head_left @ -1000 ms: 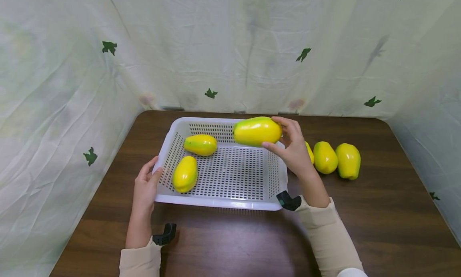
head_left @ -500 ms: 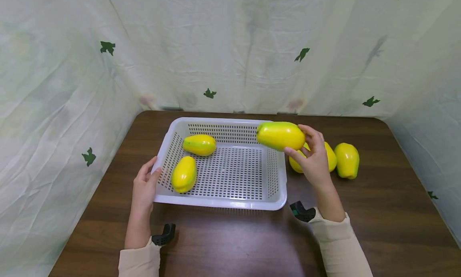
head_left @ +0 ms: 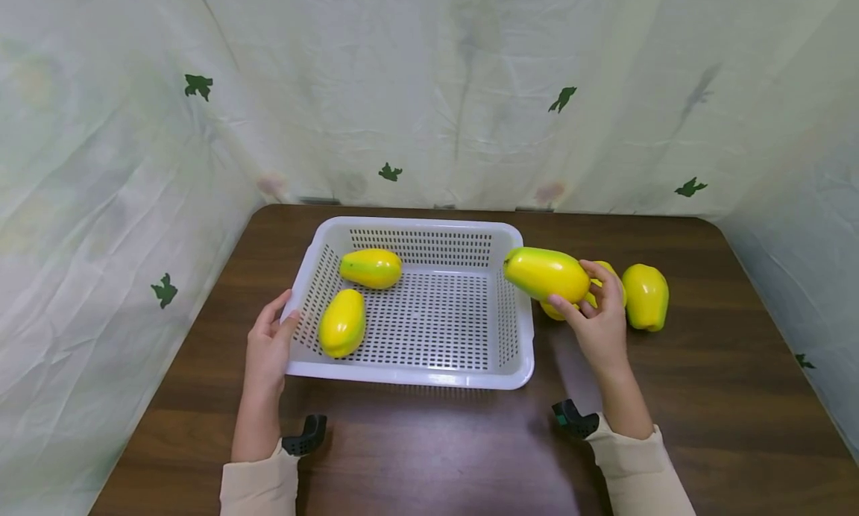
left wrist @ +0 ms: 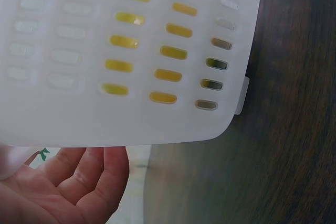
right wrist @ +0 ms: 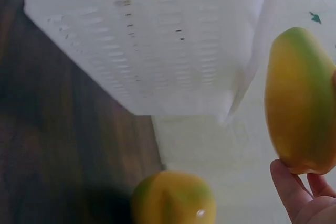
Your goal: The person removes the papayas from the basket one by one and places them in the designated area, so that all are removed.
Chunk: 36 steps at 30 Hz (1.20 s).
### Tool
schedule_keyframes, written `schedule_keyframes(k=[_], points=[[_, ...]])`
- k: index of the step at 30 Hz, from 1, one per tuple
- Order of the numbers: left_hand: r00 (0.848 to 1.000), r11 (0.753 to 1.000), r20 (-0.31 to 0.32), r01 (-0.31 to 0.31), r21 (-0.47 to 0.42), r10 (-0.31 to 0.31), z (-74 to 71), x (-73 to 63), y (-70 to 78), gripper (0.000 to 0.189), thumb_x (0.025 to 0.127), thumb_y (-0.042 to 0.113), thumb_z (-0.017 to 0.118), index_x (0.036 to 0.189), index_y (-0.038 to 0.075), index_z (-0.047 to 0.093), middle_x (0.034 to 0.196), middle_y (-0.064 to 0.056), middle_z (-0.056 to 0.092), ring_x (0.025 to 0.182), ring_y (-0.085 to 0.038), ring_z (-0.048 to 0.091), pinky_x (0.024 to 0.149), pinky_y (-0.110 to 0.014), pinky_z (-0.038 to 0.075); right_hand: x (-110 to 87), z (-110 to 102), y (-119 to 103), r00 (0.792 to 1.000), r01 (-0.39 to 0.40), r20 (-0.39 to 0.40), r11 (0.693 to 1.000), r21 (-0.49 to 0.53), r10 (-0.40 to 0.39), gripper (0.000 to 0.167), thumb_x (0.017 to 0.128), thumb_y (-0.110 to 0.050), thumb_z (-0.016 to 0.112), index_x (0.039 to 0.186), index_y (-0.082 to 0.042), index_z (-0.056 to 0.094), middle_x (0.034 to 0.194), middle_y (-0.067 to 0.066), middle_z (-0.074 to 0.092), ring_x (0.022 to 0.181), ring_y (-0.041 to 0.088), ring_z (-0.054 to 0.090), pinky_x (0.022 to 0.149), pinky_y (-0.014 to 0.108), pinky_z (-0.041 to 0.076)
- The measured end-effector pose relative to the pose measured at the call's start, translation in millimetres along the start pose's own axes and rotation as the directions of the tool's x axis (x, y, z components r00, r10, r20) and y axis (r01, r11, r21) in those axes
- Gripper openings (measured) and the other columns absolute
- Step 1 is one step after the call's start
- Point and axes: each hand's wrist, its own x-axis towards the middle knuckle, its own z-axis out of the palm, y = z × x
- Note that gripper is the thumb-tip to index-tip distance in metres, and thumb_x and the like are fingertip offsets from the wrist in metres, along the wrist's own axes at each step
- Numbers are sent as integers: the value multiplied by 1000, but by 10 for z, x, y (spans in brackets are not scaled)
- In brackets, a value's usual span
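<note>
Basket (head_left: 429, 322) with two yellow fruits (head_left: 343, 323)

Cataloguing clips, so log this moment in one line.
left hand: holds white perforated plastic basket | right hand: holds yellow-green oval fruit | inside basket: two similar fruits

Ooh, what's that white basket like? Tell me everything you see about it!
The white basket looks like plastic: a rectangle with rounded corners, a smooth rim and little slots through its walls and floor. It stands upright on the brown table. Two yellow fruits lie inside, at its left. The left hand holds its left side.
</note>
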Motion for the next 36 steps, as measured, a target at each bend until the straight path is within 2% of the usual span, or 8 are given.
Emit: schedule_keyframes(k=[3,6,10,12,16,21,29,36], points=[[1000,1000,-2,-3,-6,3,-5,0,3,46,94,35,44,138,25,36,125,-14,51,100,-25,56,83,-48,44,-43,-33,93,1000,16,-24,1000,13,-15,59,75,-5,71,127,-8,43,124,5,33,104,24,41,78,17,46],[1000,1000,4,4,-3,-4,-6,-5,6,47,93,36,44,139,25,35,125,-14,50,101,-25,55,83,-48,44,-73,-90,271,998,48,-44,996,73,-45,59,74,-3,72,126,-9,45,122,7,35,103,24,42,75,16,47],[1000,1000,8,16,1,-16,-6,-10,10,47,94,36,43,139,26,35,126,-15,50,102,-27,55,84,-48,44,-141,-155,426,997,50,-58,998,44,-47,59,75,-5,72,127,-11,45,120,8,35,102,23,42,75,15,46],[1000,1000,9,15,1,-15,-6,-11,13,47,94,36,43,139,26,34,126,-15,50,102,-27,54,83,-48,44,-177,-188,474,998,31,-56,1000,-2,-31,60,76,-6,71,129,-13,43,119,8,34,101,23,43,75,14,46],[1000,1000,7,11,4,-11,-6,-14,15,47,94,36,43,139,25,34,126,-15,50,103,-28,54,84,-49,44,-256,-243,520,998,15,-67,999,-34,-18,61,77,-7,70,130,-13,41,117,6,34,99,20,43,74,14,46],[1000,1000,5,9,2,-9,-4,-13,10,48,93,37,44,139,27,34,127,-13,49,105,-29,53,85,-48,43,-369,-288,450,996,-13,-85,996,-92,5,59,78,-10,70,129,-11,40,117,6,36,100,17,40,73,12,45],[1000,1000,2,5,7,-5,1,-17,18,49,93,37,45,139,25,34,126,-13,50,105,-29,53,85,-48,43,-539,-326,485,988,-150,-50,974,-167,144,59,79,-11,69,127,-4,35,124,6,37,101,17,39,74,9,41],[1000,1000,1,2,14,-2,-2,-15,10,49,93,38,45,139,26,34,123,-14,51,103,-27,55,82,-46,45,-598,-326,600,991,-129,-17,951,-282,129,58,77,-14,71,126,-6,41,120,10,36,95,17,38,73,18,38]])
